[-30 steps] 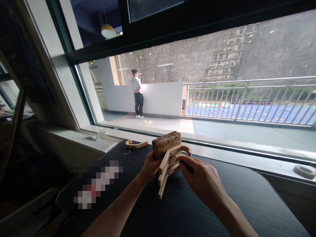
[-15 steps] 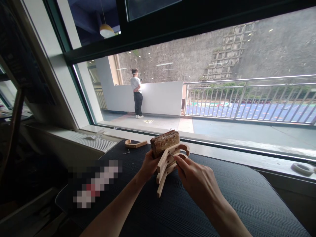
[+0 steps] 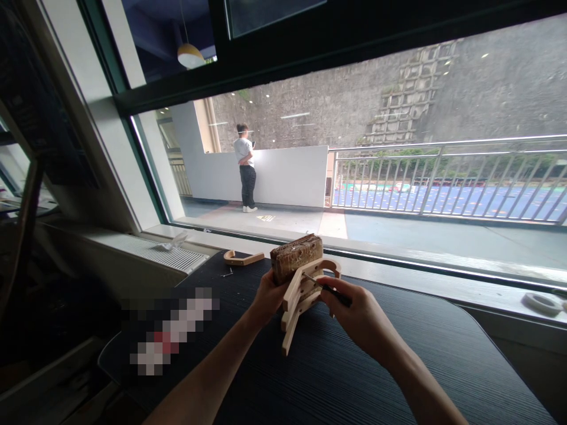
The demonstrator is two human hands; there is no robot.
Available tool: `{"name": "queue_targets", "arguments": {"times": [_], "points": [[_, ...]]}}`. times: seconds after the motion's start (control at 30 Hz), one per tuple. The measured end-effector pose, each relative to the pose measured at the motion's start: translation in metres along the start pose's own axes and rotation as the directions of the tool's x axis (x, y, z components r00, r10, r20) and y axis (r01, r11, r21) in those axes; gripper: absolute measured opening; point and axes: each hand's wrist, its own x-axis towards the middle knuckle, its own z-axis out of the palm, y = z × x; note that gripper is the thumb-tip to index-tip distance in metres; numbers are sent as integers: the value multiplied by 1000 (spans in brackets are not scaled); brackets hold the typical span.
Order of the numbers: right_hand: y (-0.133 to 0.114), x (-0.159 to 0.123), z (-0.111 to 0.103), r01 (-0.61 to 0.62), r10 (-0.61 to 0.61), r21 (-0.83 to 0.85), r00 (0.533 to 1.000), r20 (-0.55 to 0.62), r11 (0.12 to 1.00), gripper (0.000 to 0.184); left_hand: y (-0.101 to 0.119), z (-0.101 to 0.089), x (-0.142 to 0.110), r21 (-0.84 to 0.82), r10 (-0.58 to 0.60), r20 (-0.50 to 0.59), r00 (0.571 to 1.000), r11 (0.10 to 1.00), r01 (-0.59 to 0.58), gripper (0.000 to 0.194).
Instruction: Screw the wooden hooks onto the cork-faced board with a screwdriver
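Note:
My left hand (image 3: 269, 298) is closed around the lower left side of a brown, bark-faced block of wood (image 3: 296, 258). Several pale wooden hook-shaped pieces (image 3: 293, 293) lie against the block's near face, their curved ends to the right. In my right hand (image 3: 354, 304) is a screwdriver (image 3: 337, 293) with a dark handle. Its thin shaft points up and left, and the tip meets the uppermost hook piece. Whether a screw sits under the tip is too small to tell. A loose wooden hook (image 3: 243, 258) lies at the table's far left, with small screws (image 3: 227, 273) beside it.
The dark table (image 3: 398, 348) stands against a window sill with a tape roll (image 3: 544, 303) at the right. A clear plastic bag (image 3: 172, 243) lies on the white vent cover (image 3: 133, 245). A blurred-out item (image 3: 177, 330) is on the table's left. Outside the glass stands a person (image 3: 246, 166).
My right hand has shifted slightly right and turned its grip, so the dark screwdriver handle now shows. The left hand and the block have barely moved.

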Motion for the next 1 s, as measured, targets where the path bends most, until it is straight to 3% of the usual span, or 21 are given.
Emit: {"name": "queue_targets", "arguments": {"times": [0.17,0.37,0.5,0.63,0.7,0.77,0.87,1.0], "points": [[-14,-8,1,124,-143,-321,989,-35,939,29,-1,-1,1,-10,0,10,1000,1000,0,44],[-23,-12,5,229,-238,-519,970,50,824,34,-3,-3,1,-9,1,16,1000,1000,-1,43],[-21,-10,2,190,-194,-391,981,29,901,33,-4,-4,1,13,12,24,1000,1000,-12,42],[-8,-4,-3,60,-57,-111,998,30,992,30,-2,-1,-1,36,26,17,1000,999,-26,42],[-1,-1,-3,18,-20,39,998,57,999,32,0,1,-1,32,30,26,999,999,-31,42],[0,1,-2,12,-17,69,998,59,998,33,0,1,-2,29,30,28,999,999,-31,43],[-6,-3,0,74,-75,-147,997,-1,986,30,-1,0,0,45,23,5,1000,999,-23,43],[-19,-10,4,201,-226,-449,974,-1,870,32,-5,-3,1,44,21,17,1000,999,-22,44]]}}
